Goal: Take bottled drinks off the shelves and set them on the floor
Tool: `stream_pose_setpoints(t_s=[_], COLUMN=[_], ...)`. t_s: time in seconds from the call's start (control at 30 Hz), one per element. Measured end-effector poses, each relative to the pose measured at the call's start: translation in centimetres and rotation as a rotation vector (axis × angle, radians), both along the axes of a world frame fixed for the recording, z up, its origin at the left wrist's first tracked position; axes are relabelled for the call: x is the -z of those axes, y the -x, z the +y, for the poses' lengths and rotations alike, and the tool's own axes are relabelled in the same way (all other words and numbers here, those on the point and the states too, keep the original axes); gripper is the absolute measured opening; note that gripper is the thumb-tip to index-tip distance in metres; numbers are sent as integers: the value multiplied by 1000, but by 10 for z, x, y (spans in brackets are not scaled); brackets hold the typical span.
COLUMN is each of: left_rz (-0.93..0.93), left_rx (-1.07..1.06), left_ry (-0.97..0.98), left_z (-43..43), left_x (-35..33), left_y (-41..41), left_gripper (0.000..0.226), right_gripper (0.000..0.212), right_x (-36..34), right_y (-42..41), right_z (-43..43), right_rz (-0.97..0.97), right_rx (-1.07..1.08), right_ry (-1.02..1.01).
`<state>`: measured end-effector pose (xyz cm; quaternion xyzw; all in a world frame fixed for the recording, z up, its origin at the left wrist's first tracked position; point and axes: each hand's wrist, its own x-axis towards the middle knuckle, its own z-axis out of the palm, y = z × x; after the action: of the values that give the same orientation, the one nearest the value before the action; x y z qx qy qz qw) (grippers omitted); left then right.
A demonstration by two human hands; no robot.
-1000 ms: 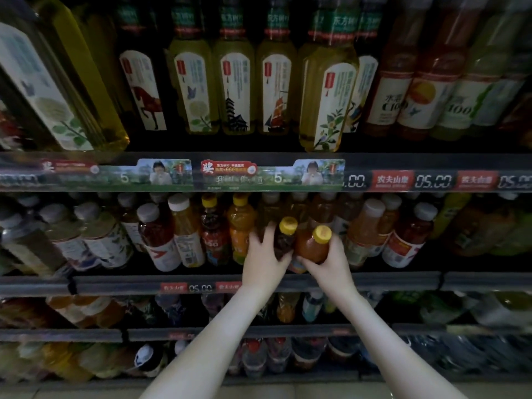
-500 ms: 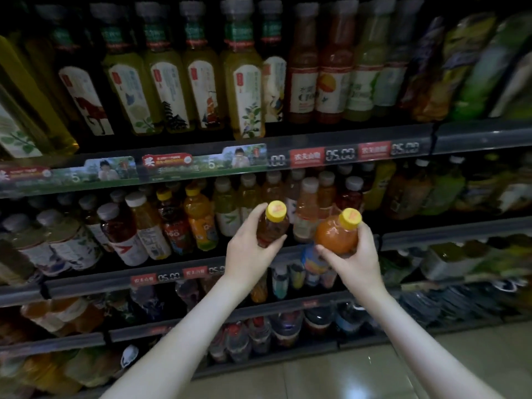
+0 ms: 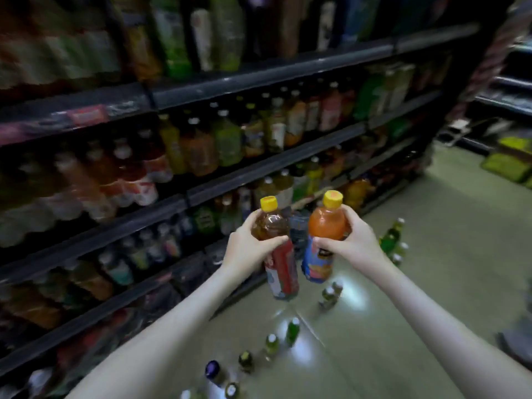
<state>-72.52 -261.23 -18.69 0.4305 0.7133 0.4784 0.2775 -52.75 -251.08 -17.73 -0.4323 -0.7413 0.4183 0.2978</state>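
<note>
My left hand (image 3: 250, 245) grips a brown tea bottle (image 3: 278, 269) with a yellow cap and a red label, just below its shoulder. My right hand (image 3: 349, 243) grips an orange drink bottle (image 3: 324, 223) with a yellow cap and a blue label. Both bottles are upright, side by side in the air, out in front of the shelves (image 3: 259, 165) and above the floor (image 3: 417, 298). The shelves on the left hold many bottled drinks, blurred by motion.
Several bottles stand on the tiled floor in a curved line, from the bottom centre (image 3: 270, 344) up to the right (image 3: 393, 234). Green boxes (image 3: 509, 162) sit on the floor at the far right. A dark object (image 3: 518, 341) lies at the right edge.
Both hands have pulled the two bottles clear of the shelf. The view has swung right and down, so the floor and the bottles standing on it have come into sight.
</note>
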Motion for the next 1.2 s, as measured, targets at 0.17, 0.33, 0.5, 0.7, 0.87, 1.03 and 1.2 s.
stream_pose_setpoints(t_s=[0.17, 0.33, 0.5, 0.7, 0.87, 1.03, 1.2], left_rz=[-26, 23, 33, 29, 1, 7, 9], left_rx=[186, 268, 310, 305, 276, 259, 172], left_ry=[-13, 0, 15, 35, 6, -35, -68], left_z=[80, 166, 260, 411, 539, 658, 777], left_x=[-6, -5, 0, 4, -21, -33, -29], left_y=[-91, -155, -214, -274, -328, -386, -446], left_gripper=[57, 66, 58, 62, 68, 57, 66], right_gripper=[68, 71, 66, 68, 73, 73, 74], right_x=[2, 12, 18, 13, -8, -14, -8], right_y=[-101, -177, -237, -297, -357, -424, -495], right_z=[44, 106, 199, 350, 468, 588, 727], right_rz=[8, 45, 50, 8, -6, 51, 82], right_rx=[144, 281, 296, 285, 309, 381, 356], right_ry=[55, 84, 93, 80, 26, 38, 20])
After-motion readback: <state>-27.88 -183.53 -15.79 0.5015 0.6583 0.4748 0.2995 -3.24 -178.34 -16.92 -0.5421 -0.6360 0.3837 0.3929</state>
